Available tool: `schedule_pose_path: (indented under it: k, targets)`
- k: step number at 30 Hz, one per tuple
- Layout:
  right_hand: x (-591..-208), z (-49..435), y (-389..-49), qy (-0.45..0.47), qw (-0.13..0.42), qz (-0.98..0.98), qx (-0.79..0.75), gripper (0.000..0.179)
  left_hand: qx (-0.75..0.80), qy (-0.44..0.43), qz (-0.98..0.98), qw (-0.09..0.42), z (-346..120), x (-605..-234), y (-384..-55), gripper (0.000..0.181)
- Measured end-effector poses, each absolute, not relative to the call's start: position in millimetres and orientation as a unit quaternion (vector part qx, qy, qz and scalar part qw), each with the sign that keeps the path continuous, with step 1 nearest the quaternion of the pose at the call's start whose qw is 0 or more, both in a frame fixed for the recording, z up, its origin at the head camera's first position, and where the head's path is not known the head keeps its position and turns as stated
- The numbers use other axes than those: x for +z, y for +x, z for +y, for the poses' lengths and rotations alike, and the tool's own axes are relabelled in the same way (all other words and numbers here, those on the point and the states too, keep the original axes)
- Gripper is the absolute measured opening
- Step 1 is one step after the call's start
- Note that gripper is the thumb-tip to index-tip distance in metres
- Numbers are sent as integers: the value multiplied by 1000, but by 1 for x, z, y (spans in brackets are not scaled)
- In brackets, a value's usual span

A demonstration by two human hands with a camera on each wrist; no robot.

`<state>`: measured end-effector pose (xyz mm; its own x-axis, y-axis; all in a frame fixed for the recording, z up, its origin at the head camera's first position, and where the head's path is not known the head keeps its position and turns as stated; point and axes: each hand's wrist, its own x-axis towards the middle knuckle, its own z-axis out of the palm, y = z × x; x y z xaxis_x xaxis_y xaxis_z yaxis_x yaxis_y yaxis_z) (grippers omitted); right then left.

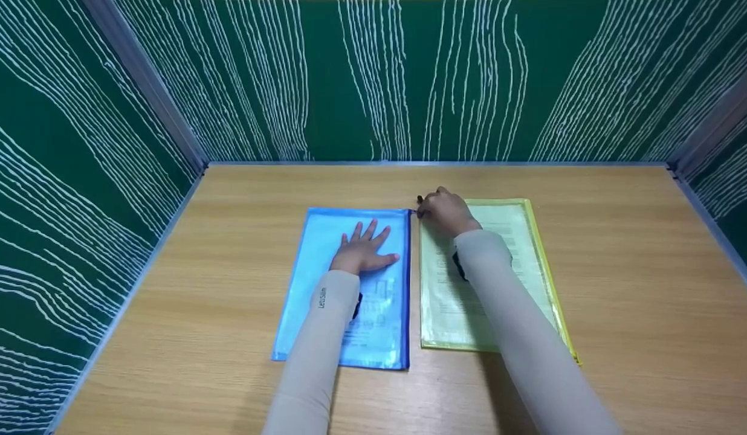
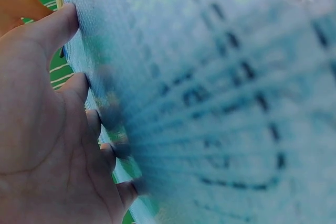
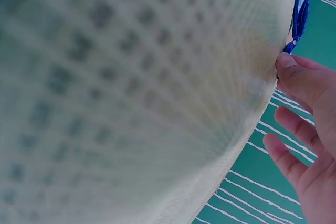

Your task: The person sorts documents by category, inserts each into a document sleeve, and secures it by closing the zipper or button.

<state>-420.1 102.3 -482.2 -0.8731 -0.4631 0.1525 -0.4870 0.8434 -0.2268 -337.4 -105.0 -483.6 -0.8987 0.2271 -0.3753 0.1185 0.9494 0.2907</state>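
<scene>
A blue mesh zip pouch (image 1: 316,260) with printed paper inside lies flat on the table. My left hand (image 1: 362,251) presses on its upper part, fingers spread; the left wrist view shows the fingertips against the mesh (image 2: 210,129). Along the pouch's right edge runs a dark blue zipper (image 3: 300,14). At that zipper's top end, my right hand (image 1: 447,212) pinches the zipper pull (image 3: 288,49) between thumb and forefinger, the other fingers held apart. Beneath the right wrist is a yellow zip pouch (image 1: 503,220), also with printed paper inside. The right forearm covers part of it.
The two pouches lie side by side with a narrow gap on the wooden table (image 1: 216,290). Green panels (image 1: 325,78) with white wavy lines stand along the back and sides, joined by grey metal posts (image 1: 147,78).
</scene>
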Motion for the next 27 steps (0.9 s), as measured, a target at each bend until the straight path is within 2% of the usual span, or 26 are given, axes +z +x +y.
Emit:
schedule_pose_path:
  k: [5, 12, 17, 27]
  targets:
    - [-483, 103, -421, 241, 37, -958, 147, 20, 137, 84, 965, 208, -106, -484, -338, 75]
    - [-486, 104, -419, 249, 17, -963, 105, 41, 148, 82, 962, 212, -106, -485, -339, 76]
    - [-483, 104, -417, 242, 10, -965, 101, 34, 152, 84, 962, 212, -106, -486, -340, 77]
    - [-481, 107, -420, 240, 36, -967, 79, 27, 142, 83, 963, 214, -105, -487, -340, 77]
